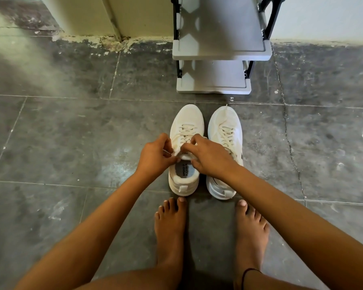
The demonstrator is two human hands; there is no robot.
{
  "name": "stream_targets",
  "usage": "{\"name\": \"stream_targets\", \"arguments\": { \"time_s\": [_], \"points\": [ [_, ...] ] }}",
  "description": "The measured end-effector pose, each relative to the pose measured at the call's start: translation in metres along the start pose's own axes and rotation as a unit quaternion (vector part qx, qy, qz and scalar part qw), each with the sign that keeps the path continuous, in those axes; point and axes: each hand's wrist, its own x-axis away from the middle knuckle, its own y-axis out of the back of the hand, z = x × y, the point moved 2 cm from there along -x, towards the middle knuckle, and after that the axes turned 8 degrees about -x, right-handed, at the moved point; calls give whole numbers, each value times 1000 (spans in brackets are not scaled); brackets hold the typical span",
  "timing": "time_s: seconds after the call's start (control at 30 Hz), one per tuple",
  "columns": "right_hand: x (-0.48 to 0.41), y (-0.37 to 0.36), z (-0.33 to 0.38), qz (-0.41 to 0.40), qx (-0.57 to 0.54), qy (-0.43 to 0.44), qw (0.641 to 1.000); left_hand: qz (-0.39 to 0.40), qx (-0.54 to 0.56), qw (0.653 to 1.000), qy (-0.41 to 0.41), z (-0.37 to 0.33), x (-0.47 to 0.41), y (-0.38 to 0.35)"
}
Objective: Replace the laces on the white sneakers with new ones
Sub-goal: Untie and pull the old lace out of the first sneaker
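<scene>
Two white sneakers stand side by side on the grey tiled floor, toes pointing away from me. The left sneaker [184,122] carries a white lace [186,133] crossed through its eyelets. My left hand [155,156] pinches the lace at the top of the tongue. My right hand [208,156] reaches across from the right and pinches the same lace near the upper eyelets. The right sneaker [224,126] is laced too, and my right wrist covers part of its collar. No spare laces are in view.
A grey plastic shoe rack [214,84] with black posts stands just beyond the sneakers against the wall. My bare feet [170,227] rest on the floor right behind the sneakers' heels. Grey floor tiles [71,132] spread left and right.
</scene>
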Motion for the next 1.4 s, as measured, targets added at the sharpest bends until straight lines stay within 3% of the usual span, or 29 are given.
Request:
{"name": "stream_targets", "arguments": {
  "time_s": [0.33,0.43,0.5,0.6,0.7,0.9,0.97,1.1,1.27,1.33,1.4],
  "points": [
    [0,-12,18,1,97,-21,995,2,-46,999,-26,-2,-1,0],
    [-8,-2,12,-1,10,-54,998,2,-53,998,-24,-4,-2,-2],
    [-9,3,3,1,-105,-85,991,4,-46,999,-17,-3,-2,-2],
    [-1,1,-7,-39,-274,-136,951,3,-36,999,-14,0,-2,-4],
    [8,3,-8,-92,-346,-139,923,-3,-64,997,-39,-2,1,-4],
    [17,-15,-1,-22,-140,-104,984,-32,-212,964,-155,-12,8,-4],
    [16,-21,0,-28,-111,-107,988,-26,-247,954,-166,-14,6,-2],
    [19,-25,0,-28,-96,-107,989,-23,-369,897,-241,-14,7,-4],
    [19,-28,2,-23,-67,-96,993,-3,-417,880,-229,-22,6,-14],
    [18,-29,2,-15,-59,-101,993,-3,-315,934,-169,-31,1,-9],
    [17,-30,1,-12,-44,-101,994,33,-45,995,-81,-39,-3,0]
  ]
}}
